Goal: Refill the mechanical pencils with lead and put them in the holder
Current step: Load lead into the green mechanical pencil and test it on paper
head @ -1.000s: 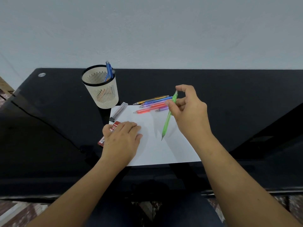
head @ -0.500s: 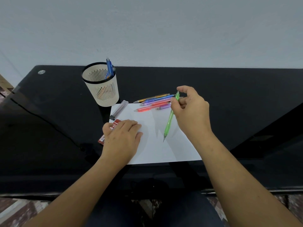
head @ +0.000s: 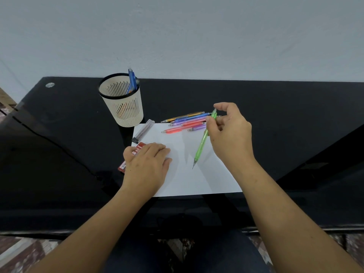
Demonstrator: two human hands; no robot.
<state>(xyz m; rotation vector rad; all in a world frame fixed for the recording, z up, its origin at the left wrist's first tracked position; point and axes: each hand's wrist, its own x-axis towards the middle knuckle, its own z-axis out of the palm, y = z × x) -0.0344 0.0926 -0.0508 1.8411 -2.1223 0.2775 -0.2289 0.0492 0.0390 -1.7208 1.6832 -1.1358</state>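
the tabletop (head: 275, 107) and the white sheet (head: 183, 174) on it are unchanged from a second ago; the holder (head: 122, 107) at the far left is likewise unmoved, with one blue pencil (head: 132, 80) stood in it. the left hand (head: 146, 164) is kept palm down, fingers relaxed, on the red lead box (head: 140, 147); nothing is gripped by it. the right hand (head: 230, 134) has been shifted slightly rightward and its forefinger arched over the cap end of the green pencil (head: 202, 143); the upper barrel is pinched between thumb and curled fingers. it is judged that the cap is about to be pressed or drawn off, so the refill of this pencil is only begun. the green pencil is held tilted, tip down, over the sheet, running below and left of the right hand; contact of tip with sheet cannot be told. the loose pencils (head: 187, 122) lie just behind that hand; the clear lead tube (head: 143, 131) lies near the holder.
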